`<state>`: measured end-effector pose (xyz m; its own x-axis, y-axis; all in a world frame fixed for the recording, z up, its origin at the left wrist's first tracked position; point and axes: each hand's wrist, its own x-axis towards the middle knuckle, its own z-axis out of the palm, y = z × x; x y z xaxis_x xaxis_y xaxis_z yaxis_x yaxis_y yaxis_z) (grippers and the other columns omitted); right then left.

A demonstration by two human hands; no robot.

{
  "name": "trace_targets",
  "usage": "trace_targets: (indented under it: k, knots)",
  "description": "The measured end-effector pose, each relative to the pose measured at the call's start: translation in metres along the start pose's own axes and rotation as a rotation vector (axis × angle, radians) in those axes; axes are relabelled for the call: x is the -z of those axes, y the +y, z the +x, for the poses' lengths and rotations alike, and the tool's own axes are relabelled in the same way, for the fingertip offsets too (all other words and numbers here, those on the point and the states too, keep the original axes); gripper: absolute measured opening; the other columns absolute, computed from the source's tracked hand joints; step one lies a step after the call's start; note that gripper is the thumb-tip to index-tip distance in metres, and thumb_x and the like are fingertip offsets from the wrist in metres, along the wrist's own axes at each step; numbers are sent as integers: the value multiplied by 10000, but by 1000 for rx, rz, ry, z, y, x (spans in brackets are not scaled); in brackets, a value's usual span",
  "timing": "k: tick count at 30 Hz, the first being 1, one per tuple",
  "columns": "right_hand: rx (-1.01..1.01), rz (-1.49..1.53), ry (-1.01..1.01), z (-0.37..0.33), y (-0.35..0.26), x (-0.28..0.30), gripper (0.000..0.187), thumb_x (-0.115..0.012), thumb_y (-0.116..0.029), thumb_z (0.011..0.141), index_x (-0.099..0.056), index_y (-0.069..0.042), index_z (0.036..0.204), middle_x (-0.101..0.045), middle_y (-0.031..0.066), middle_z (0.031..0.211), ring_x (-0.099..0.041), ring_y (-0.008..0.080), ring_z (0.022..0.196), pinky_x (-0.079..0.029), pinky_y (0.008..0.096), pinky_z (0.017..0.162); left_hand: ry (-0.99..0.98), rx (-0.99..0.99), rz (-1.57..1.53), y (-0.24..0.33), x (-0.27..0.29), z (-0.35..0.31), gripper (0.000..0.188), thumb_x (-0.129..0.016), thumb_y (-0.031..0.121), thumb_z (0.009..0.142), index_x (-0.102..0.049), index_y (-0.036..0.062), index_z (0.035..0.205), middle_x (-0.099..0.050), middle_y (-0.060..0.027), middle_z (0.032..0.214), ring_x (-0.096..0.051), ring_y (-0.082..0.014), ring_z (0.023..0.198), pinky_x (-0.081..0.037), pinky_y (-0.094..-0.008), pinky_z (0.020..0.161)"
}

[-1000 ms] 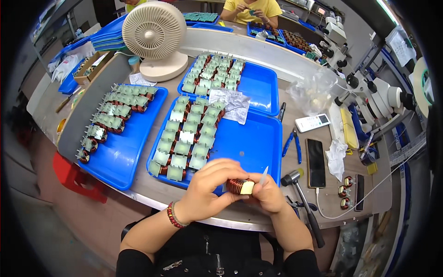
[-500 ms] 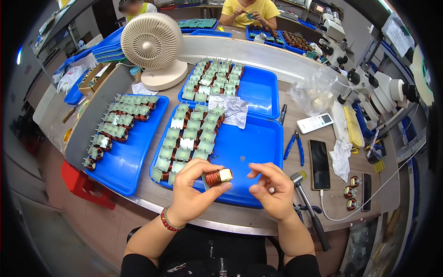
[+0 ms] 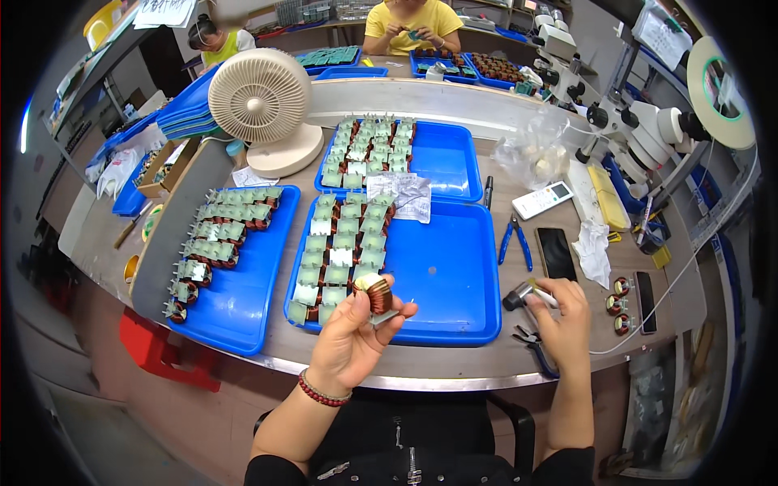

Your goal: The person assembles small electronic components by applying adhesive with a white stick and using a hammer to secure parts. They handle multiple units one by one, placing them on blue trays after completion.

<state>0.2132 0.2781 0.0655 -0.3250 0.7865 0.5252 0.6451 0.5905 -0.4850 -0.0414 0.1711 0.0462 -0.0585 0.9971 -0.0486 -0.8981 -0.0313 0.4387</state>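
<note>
mostly blue trays (image 3: pixel 454 267) on workbench (image 3: pixel 559 194)

A clear plastic bag (image 3: pixel 539 150) sits crumpled at the table's far right, just behind a white remote with a small screen (image 3: pixel 543 200). A black phone (image 3: pixel 556 253) lies flat nearer the edge, screen dark — and a printed paper slip (image 3: pixel 403 197) rests across two blue trays (image 3: pixel 454 267).

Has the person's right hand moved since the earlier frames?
Yes. The right hand went rightward, off the near blue plastic tray, toward the black phone.
</note>
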Motion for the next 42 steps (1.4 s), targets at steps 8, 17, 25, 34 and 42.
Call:
trace_targets:
  k: [8, 17, 25, 34, 42]
  knots:
    - [-140, -269, -186, -48, 54, -8, 182, -663, -148, 699, -612, -22, 820, -594, 122, 783, -531, 309, 761, -418, 394, 657, -51, 106, -129, -5, 13, -5, 374, -351, 323, 937, -513, 13, 1067, -572, -161, 998, -566, -303, 952, -513, -347, 800]
    - [-126, -44, 19, -37, 24, 23, 125, -559, -109, 813, -587, 12, 826, -576, 109, 663, -548, 227, 527, -410, 286, 497, -14, 62, -20, -1, 8, -10, 409, -312, 375, 938, -514, 28, 1020, -543, -125, 990, -555, -277, 871, -492, -350, 754]
    - [-172, 651, -361, -24, -64, 24, 132, -540, -107, 848, -563, 23, 841, -546, 58, 638, -514, 108, 556, -392, 236, 503, -58, 122, 43, -9, 7, -11, 391, -351, 409, 920, -490, 50, 989, -506, -82, 884, -499, -238, 808, -427, -353, 739]
    - [209, 534, -288, -8, -89, -4, 275, -554, 20, 748, -560, 12, 1022, -601, 128, 763, -592, 228, 581, -447, 287, 503, -115, 139, 186, -5, 9, -11, 366, -397, 417, 902, -488, 63, 904, -539, -85, 822, -538, -230, 798, -428, -353, 742]
    - [-108, 715, -367, -11, -79, -7, 167, -515, -116, 877, -549, 16, 780, -540, 55, 676, -473, 103, 536, -360, 233, 473, -155, 127, 120, -7, 4, -13, 426, -367, 441, 901, -476, 33, 958, -488, -95, 821, -494, -248, 786, -415, -360, 704]
